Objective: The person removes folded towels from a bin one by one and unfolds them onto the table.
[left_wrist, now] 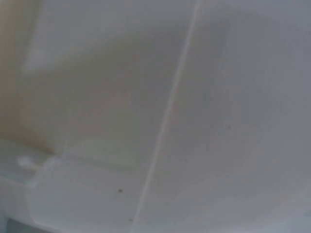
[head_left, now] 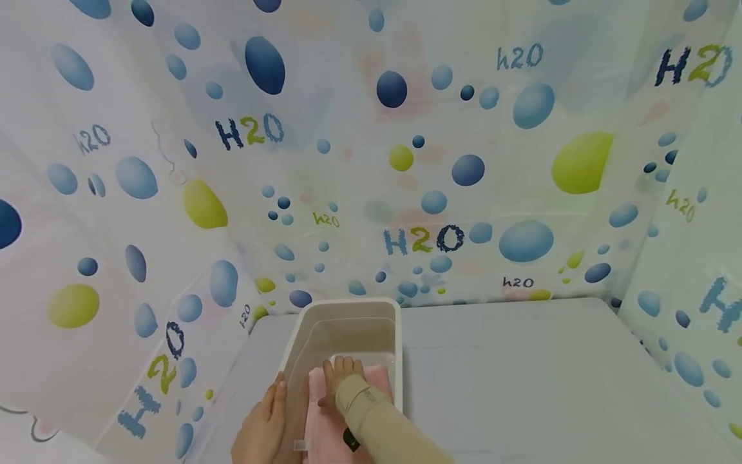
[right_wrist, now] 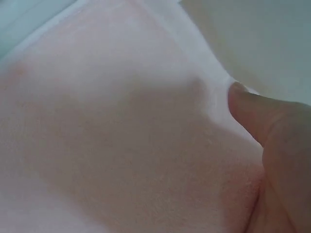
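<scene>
A folded pink towel [head_left: 324, 428] lies inside a cream plastic bin [head_left: 399, 335] in the head view. My right hand [head_left: 343, 374] rests on the towel's far part, fingers extended forward. In the right wrist view the thumb [right_wrist: 252, 109] lies straight along the pale edge of the towel [right_wrist: 121, 145]. At the bin's left side, my left hand [head_left: 262, 422] touches the rim with its fingers nearly straight; its thumb cannot be made out. The left wrist view holds only a blurred pale surface with a thin light line, no hand.
The bin stands on a light grey table [head_left: 522, 380]. Behind and at both sides hangs a white curtain [head_left: 348, 174] printed with bubbles and "H2O" lettering. A small dark object [head_left: 351, 439] shows beside the beige right sleeve [head_left: 388, 422], and a whitish tag [head_left: 299, 444] at the towel's left edge.
</scene>
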The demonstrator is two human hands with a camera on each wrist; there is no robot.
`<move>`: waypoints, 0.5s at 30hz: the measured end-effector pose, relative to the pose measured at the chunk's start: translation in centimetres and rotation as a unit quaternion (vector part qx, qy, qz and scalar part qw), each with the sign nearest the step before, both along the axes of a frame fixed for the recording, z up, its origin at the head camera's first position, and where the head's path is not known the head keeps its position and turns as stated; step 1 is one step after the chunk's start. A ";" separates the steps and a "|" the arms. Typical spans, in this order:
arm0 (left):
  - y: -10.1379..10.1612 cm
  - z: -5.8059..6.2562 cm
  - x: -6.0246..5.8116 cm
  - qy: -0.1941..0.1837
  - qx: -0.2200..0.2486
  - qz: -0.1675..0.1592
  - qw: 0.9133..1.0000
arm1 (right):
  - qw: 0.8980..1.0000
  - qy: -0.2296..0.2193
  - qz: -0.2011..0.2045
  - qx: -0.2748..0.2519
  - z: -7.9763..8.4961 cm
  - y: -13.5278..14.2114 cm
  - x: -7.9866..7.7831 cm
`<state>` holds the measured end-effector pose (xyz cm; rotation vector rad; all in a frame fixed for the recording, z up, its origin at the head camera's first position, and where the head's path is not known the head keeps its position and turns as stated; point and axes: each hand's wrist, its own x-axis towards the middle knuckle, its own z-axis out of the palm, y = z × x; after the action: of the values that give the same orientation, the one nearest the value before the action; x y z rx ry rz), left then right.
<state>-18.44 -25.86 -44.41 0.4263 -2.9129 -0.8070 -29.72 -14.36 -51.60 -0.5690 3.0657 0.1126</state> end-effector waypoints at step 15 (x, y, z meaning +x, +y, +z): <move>0.4 0.3 0.0 -0.021 -0.020 0.018 0.999 | 0.996 -0.018 0.029 -0.082 4.8 1.1 -1.0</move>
<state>-18.48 -25.46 -44.14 0.4958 -2.9445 -0.7436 -30.73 -13.24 -46.81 -0.6584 3.0430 -0.1489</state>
